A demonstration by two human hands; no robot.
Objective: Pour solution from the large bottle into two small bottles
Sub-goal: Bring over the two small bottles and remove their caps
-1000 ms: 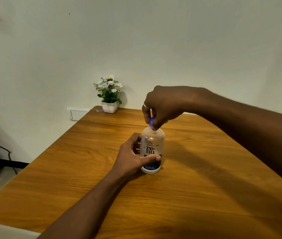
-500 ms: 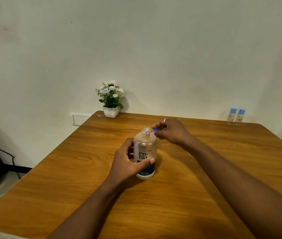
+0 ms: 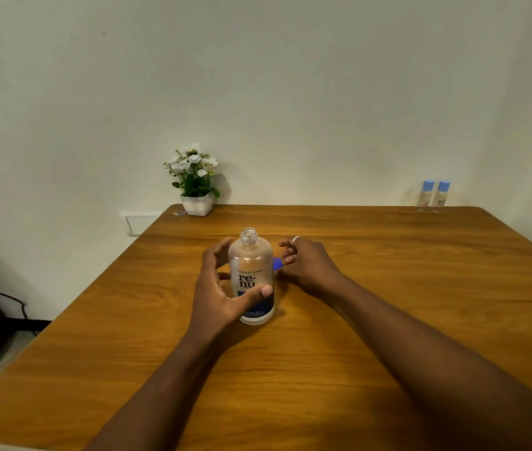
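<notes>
1. The large bottle (image 3: pixel 251 276) stands upright on the bench (image 3: pixel 388 288), near the middle, with its threaded neck open and uncapped.
2. The left hand (image 3: pixel 222 288) is wrapped around the bottle's lower body, thumb across the front of the label and fingers curled behind. The hold looks loose rather than tight.
3. The right hand (image 3: pixel 307 262) sits low on the bench just right of the bottle, fingers pinched narrow on the blue cap (image 3: pixel 277 264), which is mostly hidden behind the bottle's shoulder. I cannot tell whether the cap is touching the bench.
4. The two small bottles (image 3: pixel 433 196) stand side by side at the far right edge, against the wall and well apart from both hands. Both have their blue caps on.
5. Likely step: setting the cap down, then fetching the small bottles.
6. Risks from here:
   - The open bottle could tip if the right arm sweeps past it on the reach to the far right, since a slack left hand would not stop it.
   - The cap may roll off if dropped on its side.
   - The small necks look narrow, so a fast tilt of the large bottle would likely spill over them.
   - The small bottles look light and could topple if poured into unheld.
7. A potted plant (image 3: pixel 194 180) sits at the far left, clear of the work.
</notes>
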